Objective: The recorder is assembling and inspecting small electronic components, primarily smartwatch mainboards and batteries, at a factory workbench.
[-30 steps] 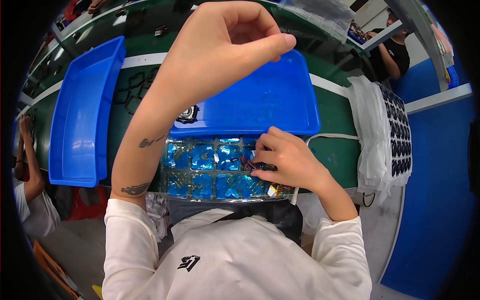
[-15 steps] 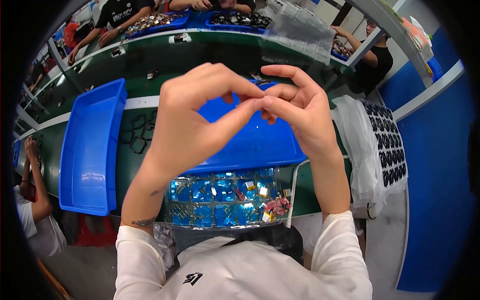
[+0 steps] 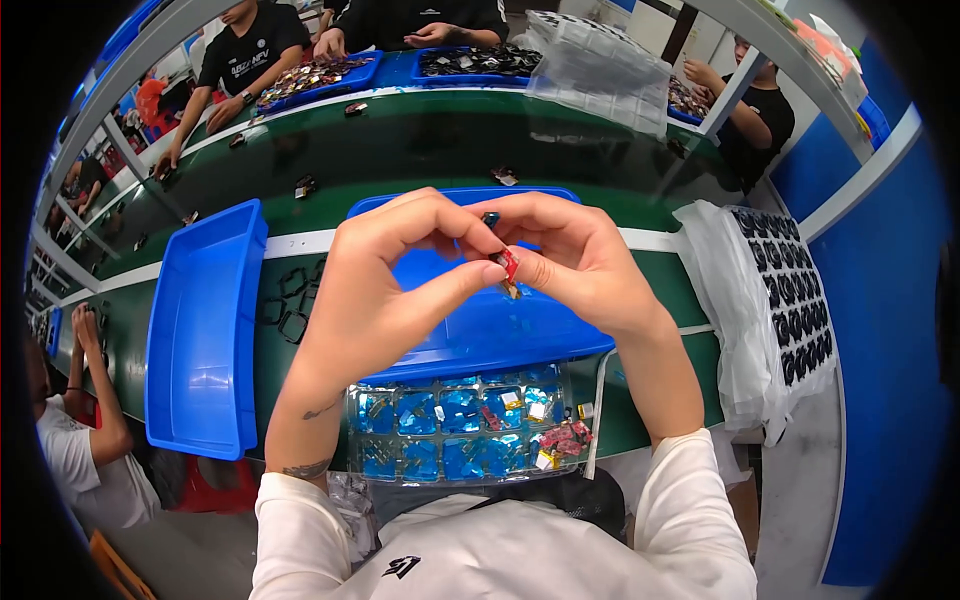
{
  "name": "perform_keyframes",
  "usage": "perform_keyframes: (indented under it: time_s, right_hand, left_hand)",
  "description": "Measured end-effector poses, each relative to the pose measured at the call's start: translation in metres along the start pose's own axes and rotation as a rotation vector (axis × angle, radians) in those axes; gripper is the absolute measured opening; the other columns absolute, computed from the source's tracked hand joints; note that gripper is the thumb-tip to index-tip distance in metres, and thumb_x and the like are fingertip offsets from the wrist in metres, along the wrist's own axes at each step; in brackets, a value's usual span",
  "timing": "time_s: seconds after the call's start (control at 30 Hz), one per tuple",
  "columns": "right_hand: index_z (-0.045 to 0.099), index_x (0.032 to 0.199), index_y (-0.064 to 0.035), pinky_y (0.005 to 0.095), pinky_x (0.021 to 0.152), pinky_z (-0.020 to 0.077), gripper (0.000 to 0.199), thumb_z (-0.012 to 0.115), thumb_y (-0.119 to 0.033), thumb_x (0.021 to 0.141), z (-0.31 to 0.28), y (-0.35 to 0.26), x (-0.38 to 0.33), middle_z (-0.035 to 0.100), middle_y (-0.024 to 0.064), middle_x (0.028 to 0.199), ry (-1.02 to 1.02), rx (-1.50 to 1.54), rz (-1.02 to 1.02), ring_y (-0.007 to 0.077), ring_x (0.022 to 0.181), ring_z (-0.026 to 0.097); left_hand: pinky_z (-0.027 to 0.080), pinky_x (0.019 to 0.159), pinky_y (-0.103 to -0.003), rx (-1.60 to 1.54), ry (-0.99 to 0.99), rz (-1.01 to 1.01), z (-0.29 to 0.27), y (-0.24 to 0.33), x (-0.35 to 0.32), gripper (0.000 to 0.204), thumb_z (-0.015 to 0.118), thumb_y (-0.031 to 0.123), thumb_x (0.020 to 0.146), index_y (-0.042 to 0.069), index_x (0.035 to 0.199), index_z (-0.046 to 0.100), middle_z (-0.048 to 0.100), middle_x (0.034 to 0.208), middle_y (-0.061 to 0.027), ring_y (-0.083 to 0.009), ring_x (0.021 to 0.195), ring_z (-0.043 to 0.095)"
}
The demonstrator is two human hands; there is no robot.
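My left hand (image 3: 385, 275) and my right hand (image 3: 595, 265) meet above a blue plastic tray (image 3: 450, 345). Between their thumbs and fingertips they grip a small red circuit board (image 3: 508, 264), held upright. A dark bluish bit shows above it, and a yellowish bit sticks out below; the fingers cover the rest. Closest to my body lies a clear plastic blister tray (image 3: 432, 424) whose pockets hold shiny blue pieces. On its right end rest several loose red circuit boards (image 3: 568, 438) with small silver-and-yellow parts.
Left stands another blue tray (image 3: 200, 350), beside black frames (image 3: 292, 325). Small assemblies lie on a green conveyor belt (image 3: 420, 150). Stacked trays of black parts (image 3: 785, 290) sit at the right. Co-workers sit opposite and at the left, near blue bins of parts (image 3: 480, 62).
My joined hands have come down a little in the picture, and the red board now shows between the fingertips. The whole view has shifted slightly. Assemblies on the belt have changed position.
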State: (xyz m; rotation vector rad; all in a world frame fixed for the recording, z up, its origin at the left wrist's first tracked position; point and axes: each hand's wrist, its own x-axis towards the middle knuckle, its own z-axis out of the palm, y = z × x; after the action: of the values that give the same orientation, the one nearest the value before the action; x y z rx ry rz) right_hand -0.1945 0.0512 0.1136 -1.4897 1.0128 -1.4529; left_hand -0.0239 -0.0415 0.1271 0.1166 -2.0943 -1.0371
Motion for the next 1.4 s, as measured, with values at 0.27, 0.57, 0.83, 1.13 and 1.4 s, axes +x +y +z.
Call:
perform_keyframes:
  time_s: [0.27, 0.57, 0.83, 1.13, 1.4]
  right_hand:
    - [0.06, 0.105, 0.0006, 0.0257, 0.077, 0.0493, 0.025, 0.067, -0.013, 0.085, -0.011, 0.007, -0.002, 0.064, 0.0062, 0.095, -0.02, 0.162, 0.072, 0.0114, 0.085, 0.06]
    - [0.057, 0.095, -0.0019, 0.0244, 0.075, 0.0491, 0.022, 0.07, -0.016, 0.083, -0.016, 0.008, -0.004, 0.064, 0.0056, 0.093, -0.065, 0.215, 0.21, 0.0103, 0.085, 0.061]
    - [0.053, 0.109, -0.0007, 0.0242, 0.073, 0.0503, 0.031, 0.067, -0.011, 0.084, -0.009, -0.001, -0.003, 0.062, 0.0059, 0.091, 0.034, 0.251, 0.163, 0.0108, 0.083, 0.061]
    - [0.054, 0.106, 0.0001, 0.0224, 0.072, 0.0491, 0.025, 0.065, -0.003, 0.083, -0.004, -0.003, -0.007, 0.058, 0.0042, 0.085, 0.268, -0.263, -0.16, 0.0096, 0.079, 0.058]
    - [0.057, 0.101, -0.0008, 0.0238, 0.069, 0.0495, 0.024, 0.067, -0.001, 0.08, -0.004, 0.002, -0.007, 0.06, 0.0043, 0.082, 0.32, -0.417, -0.234, 0.0099, 0.076, 0.059]
  left_hand:
    - [0.049, 0.07, -0.023, -0.303, -0.063, -0.233, 0.001, 0.001, -0.001, 0.012, 0.073, 0.002, 0.076, -0.003, 0.083, 0.064, 0.064, 0.081, -0.0066, -0.0114, 0.075, 0.06]
    - [0.049, 0.067, -0.021, -0.391, -0.092, -0.334, 0.002, -0.007, -0.002, 0.013, 0.074, 0.005, 0.076, -0.002, 0.081, 0.064, 0.064, 0.08, -0.004, -0.0082, 0.074, 0.06]
    - [0.049, 0.067, -0.02, -0.451, -0.008, -0.331, 0.001, -0.006, 0.001, 0.02, 0.072, 0.002, 0.076, 0.001, 0.084, 0.054, 0.063, 0.079, -0.0048, -0.0091, 0.074, 0.062]
    - [0.049, 0.065, -0.019, -0.225, 0.164, -0.23, 0.009, -0.012, 0.002, 0.031, 0.073, 0.0, 0.075, 0.006, 0.082, 0.043, 0.065, 0.077, -0.0082, -0.0091, 0.074, 0.063]
    - [0.046, 0.066, -0.018, -0.298, 0.121, -0.305, 0.014, -0.01, 0.004, 0.029, 0.075, 0.006, 0.074, -0.001, 0.097, 0.058, 0.065, 0.077, -0.0046, -0.006, 0.074, 0.059]
